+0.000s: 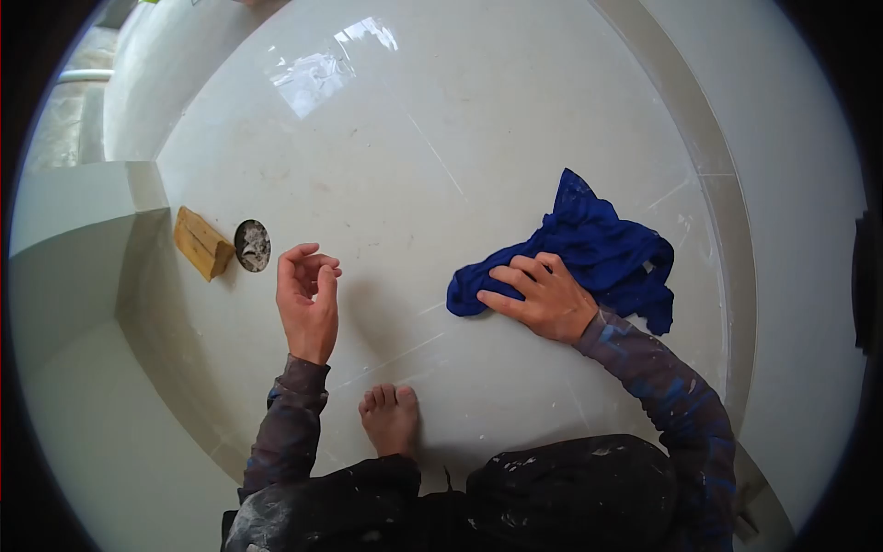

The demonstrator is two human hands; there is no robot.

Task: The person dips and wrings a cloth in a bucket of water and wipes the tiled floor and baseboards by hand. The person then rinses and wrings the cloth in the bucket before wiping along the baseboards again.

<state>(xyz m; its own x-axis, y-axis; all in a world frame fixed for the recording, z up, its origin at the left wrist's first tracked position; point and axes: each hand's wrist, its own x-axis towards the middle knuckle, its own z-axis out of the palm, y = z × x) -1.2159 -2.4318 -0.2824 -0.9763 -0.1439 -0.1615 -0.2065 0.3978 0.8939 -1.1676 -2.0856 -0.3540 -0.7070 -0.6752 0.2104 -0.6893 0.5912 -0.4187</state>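
A crumpled dark blue cloth (607,244) lies on the pale, glossy tiled floor (441,101), right of centre. My right hand (544,299) rests on its near left part, fingers bent and pressing into the fabric. To the left, my left hand (308,299) hovers over the floor with loosely curled fingers and the thumb apart; it holds nothing. Nearest to that hand is a dark oval opening or dish (252,246) with greyish rubble in it; which of these it is I cannot tell. Beside it sits a yellowish-brown block (202,243), its material unclear.
My bare foot (389,419) and dark, paint-spotted trousers (570,483) are at the bottom. A white wall (782,184) with a grey-beige skirting strip (713,175) curves along the right. A wall corner (143,189) juts in at left. Faint scratches and smudges mark the floor.
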